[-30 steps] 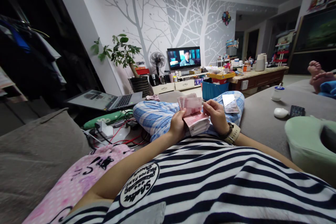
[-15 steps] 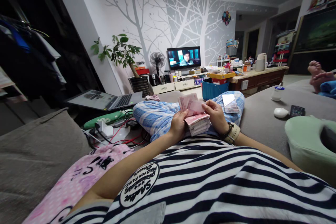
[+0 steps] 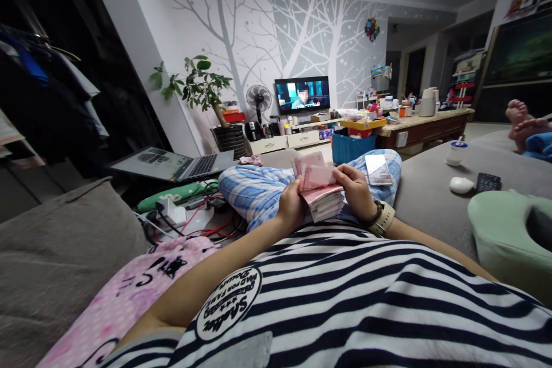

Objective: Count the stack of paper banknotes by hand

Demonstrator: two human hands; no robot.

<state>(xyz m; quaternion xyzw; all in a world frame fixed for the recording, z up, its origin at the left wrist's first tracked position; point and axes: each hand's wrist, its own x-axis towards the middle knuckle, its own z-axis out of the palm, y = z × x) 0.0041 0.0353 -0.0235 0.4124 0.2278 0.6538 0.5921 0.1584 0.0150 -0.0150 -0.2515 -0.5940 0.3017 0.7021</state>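
In the head view a thick wad of pinkish-red banknotes (image 3: 323, 204) is folded over above my lap, its layered edges facing me. My left hand (image 3: 292, 204) is closed around the wad's left side, thumb on top. With thumb and fingers, my right hand (image 3: 356, 190) pinches the right edge of a raised banknote (image 3: 318, 177). Behind that note, more note ends stand up. A dark beaded bracelet and a pale watch (image 3: 385, 217) are on my right wrist. On my right knee, over blue checked trousers (image 3: 254, 184), lies a phone (image 3: 379, 170).
An open laptop (image 3: 172, 165) sits at the left above tangled cables and a white plug adapter (image 3: 171, 212). To the right on the grey sofa are a white mouse (image 3: 462, 185), a black remote (image 3: 489, 182), a lidded cup (image 3: 456, 153) and a green cushion (image 3: 491, 224). Another person's feet (image 3: 526, 121) rest beyond.
The raised banknote has shifted slightly left and down between my hands and shows more of its face. My left thumb has drawn back a little. The television picture differs.
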